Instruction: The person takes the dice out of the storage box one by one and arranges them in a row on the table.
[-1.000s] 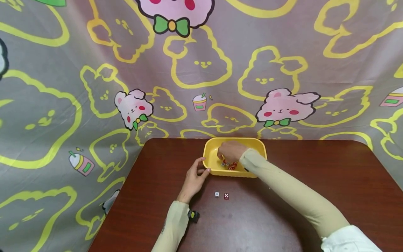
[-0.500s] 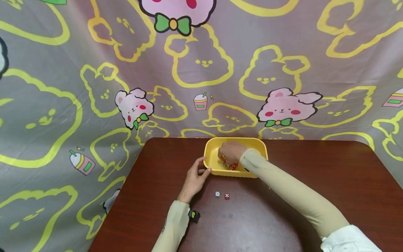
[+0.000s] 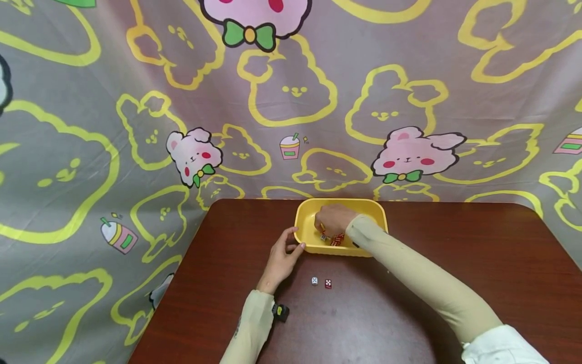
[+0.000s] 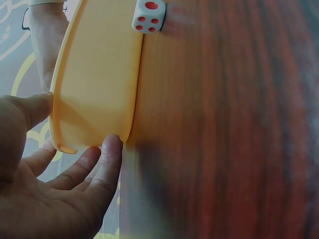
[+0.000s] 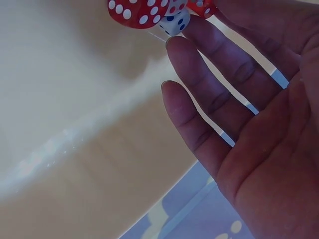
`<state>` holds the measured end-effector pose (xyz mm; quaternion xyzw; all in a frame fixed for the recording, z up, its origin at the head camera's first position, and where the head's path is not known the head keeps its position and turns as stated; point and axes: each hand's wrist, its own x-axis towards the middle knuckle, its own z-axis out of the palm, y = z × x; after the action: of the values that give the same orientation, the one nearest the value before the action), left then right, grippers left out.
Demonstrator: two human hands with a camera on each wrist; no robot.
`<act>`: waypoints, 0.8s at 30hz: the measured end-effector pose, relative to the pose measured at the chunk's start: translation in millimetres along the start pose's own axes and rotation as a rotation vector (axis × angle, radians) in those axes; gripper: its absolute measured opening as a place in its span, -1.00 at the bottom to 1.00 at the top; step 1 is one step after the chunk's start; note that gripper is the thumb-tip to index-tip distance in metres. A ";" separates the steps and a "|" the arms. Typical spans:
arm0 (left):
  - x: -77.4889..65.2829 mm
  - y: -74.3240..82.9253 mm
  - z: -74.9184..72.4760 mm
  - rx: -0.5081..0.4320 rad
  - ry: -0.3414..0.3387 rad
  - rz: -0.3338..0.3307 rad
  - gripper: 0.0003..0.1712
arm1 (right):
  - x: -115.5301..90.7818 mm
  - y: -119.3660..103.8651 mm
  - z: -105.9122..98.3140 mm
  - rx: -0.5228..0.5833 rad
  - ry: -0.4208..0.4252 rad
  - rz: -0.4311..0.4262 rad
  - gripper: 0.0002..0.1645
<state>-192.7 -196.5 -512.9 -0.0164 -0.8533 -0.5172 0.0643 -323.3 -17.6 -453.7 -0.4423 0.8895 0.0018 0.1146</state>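
My left hand [image 3: 281, 261] holds the near left corner of a yellow plastic bin [image 3: 300, 217]. In the left wrist view its thumb is on the rim and its fingers lie along the end wall. My right hand [image 3: 335, 218] reaches down inside the bin, pinching a small red die [image 5: 203, 7] at the fingertips; thumb and index finger are largely out of the right wrist view. Below it lie several red dice [image 3: 337, 239] and a white die with blue pips [image 5: 175, 22]. On the table in front stand a white die [image 3: 314, 281] and a red die [image 3: 328, 284].
The dark wooden table [image 3: 454, 237] backs onto a hanging cloth [image 3: 318, 76] printed with cartoon bears and rabbits, which also runs down the left side. The bin stands at the far edge, close to the cloth. A black wrist camera [image 3: 281, 312] is strapped to the left wrist.
The right hand's fingertips have risen slightly inside the bin, with a red die showing between them. The left hand, the bin and the two table dice stay put.
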 end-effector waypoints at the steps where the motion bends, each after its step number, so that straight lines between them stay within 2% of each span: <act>1: 0.1 -0.3 0.1 -0.001 0.000 0.001 -0.43 | 0.5 0.2 0.4 -0.004 0.003 -0.003 -0.79; 10: 0.5 -1.8 1.0 0.005 -0.007 -0.002 -0.43 | 2.6 2.2 2.5 0.004 0.002 0.002 -0.77; 17: 0.2 -1.2 0.4 0.007 -0.003 -0.009 -0.43 | 3.9 1.2 2.5 -0.009 0.015 -0.027 -0.75; 24: 0.0 -2.7 0.0 0.015 -0.004 -0.007 -0.43 | 5.3 -0.8 2.8 0.006 -0.009 -0.004 -0.76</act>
<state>-192.9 -197.8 -515.2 -0.0140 -0.8572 -0.5112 0.0608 -325.2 -22.0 -457.4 -0.4438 0.8880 0.0010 0.1201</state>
